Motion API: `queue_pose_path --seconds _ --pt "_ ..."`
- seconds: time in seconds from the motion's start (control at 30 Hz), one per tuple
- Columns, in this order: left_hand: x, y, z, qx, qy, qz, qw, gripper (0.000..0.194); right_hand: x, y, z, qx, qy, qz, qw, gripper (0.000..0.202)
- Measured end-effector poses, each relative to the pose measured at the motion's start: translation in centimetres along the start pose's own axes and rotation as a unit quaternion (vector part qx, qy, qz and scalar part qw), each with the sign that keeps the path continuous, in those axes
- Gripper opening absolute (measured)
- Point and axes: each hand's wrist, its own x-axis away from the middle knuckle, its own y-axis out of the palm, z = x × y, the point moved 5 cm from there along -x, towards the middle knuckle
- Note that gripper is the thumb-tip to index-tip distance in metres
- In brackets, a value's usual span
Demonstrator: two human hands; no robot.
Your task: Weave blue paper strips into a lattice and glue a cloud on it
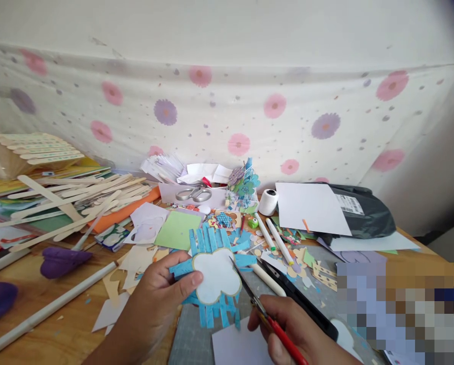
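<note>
My left hand (166,291) pinches a cloud-shaped white paper cutout (215,276) between thumb and fingers. Cut strips of blue paper (209,239) fan out from behind its brown-outlined edge on all sides. In my right hand (295,324) is a slim, pointed metal tool with a red handle (282,340); its exact kind is unclear. The dark tip reaches over the upper right of the white cutout, though contact cannot be judged. Below the cutout, a plain white sheet (238,344) lies on the grey cutting mat (190,332).
Wooden craft sticks (78,197) are heaped at left, near a purple object (65,261) and a white rod (51,309). Paper scraps, two white markers (279,241) and a black utility knife (299,299) lie ahead. Silver-handled scissors (194,194) and a black package (367,213) are farther back.
</note>
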Motion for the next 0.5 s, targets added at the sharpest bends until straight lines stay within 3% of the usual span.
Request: queue_pose_path --seconds 0.2,0.5 --pt "0.3 -0.4 0.8 -0.115 0.021 -0.011 0.993 0.025 -0.1 0.3 1.0 0.006 -0.024 -0.042 0.999 0.055" --pt "0.5 0.2 1.2 -0.113 0.012 -0.018 0.993 0.026 -0.1 0.4 1.7 0.007 -0.034 -0.051 0.998 0.042"
